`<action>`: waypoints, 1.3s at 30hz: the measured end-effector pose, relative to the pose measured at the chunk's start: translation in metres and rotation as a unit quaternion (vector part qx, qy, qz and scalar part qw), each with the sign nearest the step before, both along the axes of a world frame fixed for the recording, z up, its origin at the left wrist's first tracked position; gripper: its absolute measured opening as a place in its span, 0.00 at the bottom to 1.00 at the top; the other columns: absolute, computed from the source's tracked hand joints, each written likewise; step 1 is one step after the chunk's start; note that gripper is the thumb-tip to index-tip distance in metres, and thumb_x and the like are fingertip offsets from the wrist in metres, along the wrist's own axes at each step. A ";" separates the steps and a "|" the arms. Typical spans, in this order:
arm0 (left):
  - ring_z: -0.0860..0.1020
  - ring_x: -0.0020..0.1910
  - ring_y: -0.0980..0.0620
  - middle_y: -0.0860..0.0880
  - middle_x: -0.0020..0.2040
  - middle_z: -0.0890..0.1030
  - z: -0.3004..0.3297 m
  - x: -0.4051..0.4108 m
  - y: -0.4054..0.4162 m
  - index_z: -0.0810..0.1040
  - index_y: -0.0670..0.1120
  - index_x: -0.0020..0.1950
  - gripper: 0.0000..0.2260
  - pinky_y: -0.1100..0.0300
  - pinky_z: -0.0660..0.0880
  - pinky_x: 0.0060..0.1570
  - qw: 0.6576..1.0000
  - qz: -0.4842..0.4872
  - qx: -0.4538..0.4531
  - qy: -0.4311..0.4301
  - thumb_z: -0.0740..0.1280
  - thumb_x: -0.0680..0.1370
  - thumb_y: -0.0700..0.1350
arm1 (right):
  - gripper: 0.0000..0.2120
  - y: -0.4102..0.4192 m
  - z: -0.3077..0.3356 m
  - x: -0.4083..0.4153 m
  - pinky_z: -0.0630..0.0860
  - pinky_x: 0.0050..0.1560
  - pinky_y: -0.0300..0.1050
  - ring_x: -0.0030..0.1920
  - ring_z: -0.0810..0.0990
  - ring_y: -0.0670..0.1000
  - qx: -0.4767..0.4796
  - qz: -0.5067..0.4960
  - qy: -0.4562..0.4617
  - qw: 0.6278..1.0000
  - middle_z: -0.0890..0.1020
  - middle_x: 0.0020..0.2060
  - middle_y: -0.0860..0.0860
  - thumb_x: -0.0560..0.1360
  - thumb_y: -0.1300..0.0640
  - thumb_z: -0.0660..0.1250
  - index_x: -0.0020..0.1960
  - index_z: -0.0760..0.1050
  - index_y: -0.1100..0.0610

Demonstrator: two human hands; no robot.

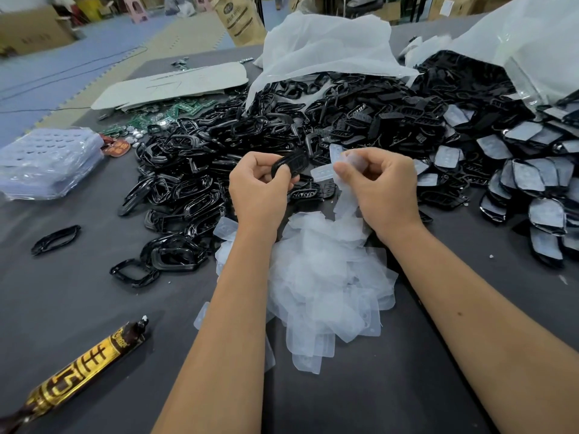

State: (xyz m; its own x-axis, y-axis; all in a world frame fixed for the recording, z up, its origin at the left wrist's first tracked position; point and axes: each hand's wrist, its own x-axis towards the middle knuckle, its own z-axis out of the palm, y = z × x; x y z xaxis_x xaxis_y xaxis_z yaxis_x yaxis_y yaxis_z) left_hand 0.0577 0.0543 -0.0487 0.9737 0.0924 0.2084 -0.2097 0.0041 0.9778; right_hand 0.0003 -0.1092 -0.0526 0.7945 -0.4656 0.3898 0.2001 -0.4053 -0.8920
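Observation:
My left hand [260,186] grips a black plastic key-fob shell [289,164] between thumb and fingers, above the grey table [78,292]. Just to its right, my right hand [380,186] pinches a thin translucent film piece [346,159]. Below both hands lies a heap of translucent film pieces [326,277]. A big pile of glossy black frames and shells [200,170] spreads behind and to the left of the hands.
Film-covered black shells [529,183] lie at the right beside a clear bag [532,51]. White fabric bag [322,48] at the back, cardboard sheet [175,86], green circuit boards [163,115], a stack of plastic trays [47,161] at left, a gold-and-brown tube [84,368] near the front.

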 end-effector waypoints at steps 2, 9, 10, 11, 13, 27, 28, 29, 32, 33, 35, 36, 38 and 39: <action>0.87 0.40 0.47 0.42 0.42 0.85 0.000 0.000 -0.001 0.80 0.42 0.48 0.05 0.61 0.79 0.38 1.000 0.000 -0.003 0.002 0.70 0.77 0.33 | 0.09 0.001 -0.001 0.000 0.82 0.38 0.52 0.38 0.85 0.52 0.034 0.029 0.000 0.999 0.86 0.38 0.55 0.75 0.53 0.78 0.50 0.80 0.56; 0.87 0.41 0.48 0.50 0.35 0.85 0.008 -0.003 0.001 0.80 0.43 0.47 0.06 0.66 0.77 0.35 0.987 -0.056 -0.135 0.060 0.69 0.79 0.32 | 0.13 0.004 -0.002 0.001 0.75 0.33 0.47 0.30 0.77 0.52 0.010 0.113 0.000 0.994 0.80 0.30 0.49 0.78 0.51 0.75 0.40 0.78 0.58; 0.87 0.42 0.48 0.50 0.36 0.85 0.010 -0.003 0.001 0.80 0.42 0.47 0.06 0.67 0.77 0.34 0.978 -0.077 -0.175 0.083 0.69 0.79 0.32 | 0.12 0.004 -0.002 0.002 0.78 0.38 0.51 0.34 0.78 0.56 0.002 0.114 0.001 0.993 0.82 0.34 0.52 0.78 0.51 0.75 0.40 0.81 0.58; 0.87 0.42 0.48 0.49 0.37 0.85 0.011 -0.004 0.002 0.80 0.41 0.48 0.06 0.68 0.76 0.33 0.967 -0.096 -0.211 0.104 0.68 0.80 0.31 | 0.11 0.004 -0.002 0.002 0.80 0.45 0.52 0.40 0.81 0.56 0.001 0.113 0.001 0.994 0.83 0.39 0.54 0.78 0.52 0.75 0.41 0.83 0.58; 0.87 0.42 0.49 0.47 0.38 0.85 0.014 -0.005 0.002 0.80 0.40 0.48 0.06 0.69 0.76 0.32 0.953 -0.123 -0.247 0.126 0.68 0.80 0.31 | 0.09 0.004 -0.001 0.002 0.78 0.46 0.43 0.41 0.80 0.50 0.007 0.099 -0.001 0.995 0.82 0.43 0.53 0.78 0.53 0.76 0.41 0.83 0.56; 0.86 0.39 0.50 0.46 0.39 0.86 0.017 -0.011 0.001 0.80 0.42 0.44 0.09 0.68 0.77 0.33 0.954 -0.185 -0.181 0.154 0.67 0.80 0.30 | 0.05 0.003 -0.001 0.000 0.74 0.27 0.44 0.29 0.79 0.51 0.068 0.143 0.013 0.987 0.86 0.36 0.54 0.82 0.63 0.68 0.48 0.74 0.59; 0.86 0.39 0.49 0.46 0.40 0.86 0.017 -0.011 0.002 0.80 0.42 0.44 0.09 0.68 0.77 0.33 0.953 -0.187 -0.177 0.159 0.67 0.80 0.30 | 0.05 0.003 0.000 0.000 0.74 0.27 0.45 0.29 0.80 0.52 0.071 0.144 0.011 0.987 0.86 0.37 0.55 0.82 0.64 0.68 0.48 0.73 0.60; 0.86 0.39 0.49 0.45 0.41 0.86 0.016 -0.011 0.002 0.80 0.42 0.44 0.09 0.68 0.77 0.33 0.952 -0.193 -0.172 0.164 0.67 0.79 0.30 | 0.05 0.003 0.001 0.000 0.74 0.27 0.45 0.29 0.80 0.52 0.080 0.145 0.009 0.986 0.86 0.38 0.56 0.82 0.64 0.67 0.48 0.72 0.60; 0.86 0.39 0.50 0.44 0.43 0.87 0.016 -0.012 0.002 0.80 0.42 0.45 0.08 0.68 0.77 0.33 0.948 -0.220 -0.151 0.174 0.67 0.79 0.30 | 0.05 0.003 0.004 -0.002 0.75 0.26 0.43 0.31 0.83 0.54 0.133 0.157 0.004 0.979 0.86 0.38 0.58 0.84 0.66 0.63 0.50 0.69 0.60; 0.86 0.39 0.50 0.43 0.43 0.87 0.016 -0.012 0.002 0.80 0.42 0.45 0.08 0.68 0.77 0.33 0.948 -0.224 -0.143 0.174 0.68 0.79 0.30 | 0.06 0.003 0.005 -0.003 0.75 0.26 0.43 0.32 0.84 0.55 0.150 0.160 0.003 0.976 0.85 0.39 0.60 0.84 0.66 0.62 0.50 0.68 0.60; 0.86 0.39 0.49 0.44 0.43 0.87 0.016 -0.012 0.001 0.80 0.42 0.45 0.08 0.68 0.77 0.33 0.951 -0.220 -0.132 0.173 0.68 0.79 0.30 | 0.06 0.003 0.006 -0.003 0.75 0.26 0.43 0.32 0.84 0.55 0.169 0.154 0.002 0.974 0.83 0.39 0.63 0.85 0.66 0.60 0.51 0.67 0.59; 0.86 0.40 0.48 0.44 0.43 0.87 0.016 -0.012 0.001 0.80 0.42 0.45 0.08 0.68 0.77 0.33 0.953 -0.214 -0.131 0.171 0.68 0.79 0.30 | 0.05 0.003 0.006 -0.003 0.75 0.26 0.44 0.31 0.84 0.54 0.177 0.147 0.002 0.973 0.83 0.39 0.62 0.85 0.66 0.60 0.51 0.66 0.59; 0.86 0.39 0.48 0.45 0.42 0.87 0.016 -0.011 0.002 0.80 0.42 0.45 0.08 0.68 0.77 0.32 0.954 -0.205 -0.137 0.172 0.68 0.79 0.30 | 0.05 0.002 0.005 -0.001 0.75 0.25 0.42 0.30 0.83 0.53 0.203 0.134 -0.001 0.970 0.84 0.36 0.56 0.85 0.65 0.59 0.53 0.65 0.58; 0.87 0.39 0.48 0.45 0.42 0.86 0.016 -0.011 0.003 0.80 0.42 0.44 0.09 0.68 0.77 0.32 0.954 -0.202 -0.140 0.173 0.68 0.79 0.29 | 0.04 0.001 0.004 0.000 0.75 0.25 0.42 0.30 0.83 0.52 0.217 0.129 -0.003 0.968 0.84 0.35 0.53 0.86 0.65 0.59 0.53 0.65 0.58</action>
